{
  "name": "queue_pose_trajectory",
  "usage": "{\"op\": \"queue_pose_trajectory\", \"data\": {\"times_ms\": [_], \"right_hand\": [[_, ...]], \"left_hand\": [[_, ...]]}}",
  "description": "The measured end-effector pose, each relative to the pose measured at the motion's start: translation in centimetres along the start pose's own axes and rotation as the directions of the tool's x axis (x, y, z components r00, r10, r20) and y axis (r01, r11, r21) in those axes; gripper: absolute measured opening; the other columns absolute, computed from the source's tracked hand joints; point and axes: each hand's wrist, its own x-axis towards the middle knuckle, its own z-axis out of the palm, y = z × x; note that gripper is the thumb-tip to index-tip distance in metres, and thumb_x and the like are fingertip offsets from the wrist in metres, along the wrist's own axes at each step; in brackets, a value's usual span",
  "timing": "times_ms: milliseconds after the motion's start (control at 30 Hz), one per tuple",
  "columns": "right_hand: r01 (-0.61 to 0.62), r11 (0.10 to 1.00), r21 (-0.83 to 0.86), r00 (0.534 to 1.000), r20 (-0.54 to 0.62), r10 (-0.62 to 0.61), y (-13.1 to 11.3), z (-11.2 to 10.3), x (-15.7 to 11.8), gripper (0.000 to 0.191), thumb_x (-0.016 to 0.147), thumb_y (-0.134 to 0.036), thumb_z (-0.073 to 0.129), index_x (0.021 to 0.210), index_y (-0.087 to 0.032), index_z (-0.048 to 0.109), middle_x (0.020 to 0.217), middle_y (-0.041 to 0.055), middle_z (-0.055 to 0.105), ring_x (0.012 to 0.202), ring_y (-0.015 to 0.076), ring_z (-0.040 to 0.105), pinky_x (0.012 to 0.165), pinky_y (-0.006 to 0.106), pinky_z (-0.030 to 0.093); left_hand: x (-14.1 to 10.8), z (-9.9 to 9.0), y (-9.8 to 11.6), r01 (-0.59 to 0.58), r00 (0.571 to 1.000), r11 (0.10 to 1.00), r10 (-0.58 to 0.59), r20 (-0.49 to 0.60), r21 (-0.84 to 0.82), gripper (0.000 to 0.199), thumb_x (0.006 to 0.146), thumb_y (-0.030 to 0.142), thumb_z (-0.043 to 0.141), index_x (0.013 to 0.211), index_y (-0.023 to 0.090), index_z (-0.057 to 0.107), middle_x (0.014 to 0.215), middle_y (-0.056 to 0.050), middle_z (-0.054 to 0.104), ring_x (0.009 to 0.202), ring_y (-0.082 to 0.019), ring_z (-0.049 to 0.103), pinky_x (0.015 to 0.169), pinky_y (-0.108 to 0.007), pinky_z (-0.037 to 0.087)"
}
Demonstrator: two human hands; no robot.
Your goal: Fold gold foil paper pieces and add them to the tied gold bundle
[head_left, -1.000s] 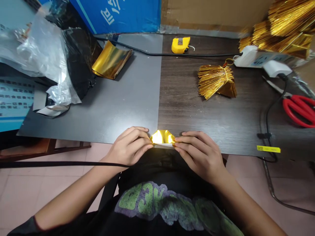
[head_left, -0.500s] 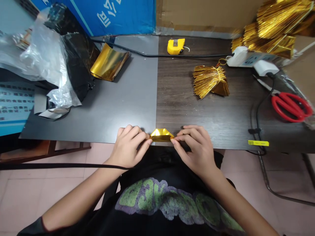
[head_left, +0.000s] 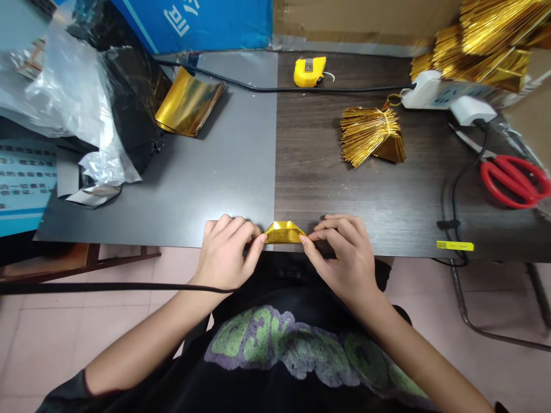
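A small folded piece of gold foil paper (head_left: 284, 234) lies at the table's front edge, its upper corners slanted inward. My left hand (head_left: 230, 249) pinches its left end between thumb and index finger. At the right end, the thumb and index finger of my right hand (head_left: 344, 252) press on the other tip. Up and to the left is a stack of gold sheets (head_left: 189, 103), slightly curled. A tied bundle of folded gold paper (head_left: 370, 135) rests on the dark wood surface to the upper right.
A yellow tape measure (head_left: 309, 71) and a black cable lie at the back. Red scissors (head_left: 514, 179), a white power strip (head_left: 424, 92) and more gold bundles (head_left: 486, 46) are on the right. Plastic bags (head_left: 90, 109) fill the left; boxes (head_left: 357, 23) stand behind.
The foil piece's front part has tipped and now shows a broader face. Both hands keep their pinch at its ends. The whole view has shifted slightly.
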Motion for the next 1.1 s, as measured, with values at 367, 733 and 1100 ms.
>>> {"op": "queue_pose_trajectory", "data": {"times_ms": [367, 733, 1100], "right_hand": [[0.014, 1.000, -0.015, 1.000, -0.011, -0.014, -0.01, 0.09, 0.17, 0.015, 0.087, -0.017, 0.074, 0.081, -0.023, 0.062, 0.083, 0.0045, 0.068, 0.094, 0.0260, 0.064, 0.084, 0.046, 0.058], [-0.007, 0.999, -0.035, 0.999, -0.032, 0.006, -0.11, 0.29, 0.06, 0.016, 0.087, -0.018, 0.075, 0.081, -0.022, 0.061, 0.083, 0.0043, 0.067, 0.094, 0.0249, 0.064, 0.083, 0.044, 0.059], [0.023, 0.999, -0.037, 0.998, -0.064, -0.026, 0.07, 0.19, 0.12, 0.017, 0.086, -0.016, 0.076, 0.079, -0.022, 0.062, 0.080, 0.0029, 0.067, 0.091, 0.0237, 0.067, 0.081, 0.043, 0.062]], "left_hand": [[0.25, -0.27, -0.02, 0.052, 0.997, 0.997, -0.049, 0.060, -0.062, 0.022, 0.099, 0.029, 0.056, 0.079, 0.020, 0.059, 0.073, -0.001, 0.063, 0.076, -0.019, 0.050, 0.073, -0.037, 0.029], [0.19, -0.13, -0.03, 0.033, 0.999, 0.998, -0.031, 0.041, -0.054, 0.021, 0.098, 0.028, 0.058, 0.079, 0.019, 0.060, 0.071, 0.000, 0.060, 0.075, -0.019, 0.047, 0.074, -0.036, 0.027], [0.14, 0.01, 0.03, 0.035, 0.999, 0.998, -0.034, 0.028, -0.055, 0.021, 0.097, 0.027, 0.059, 0.078, 0.019, 0.060, 0.072, 0.001, 0.058, 0.075, -0.018, 0.046, 0.075, -0.036, 0.026]]}}
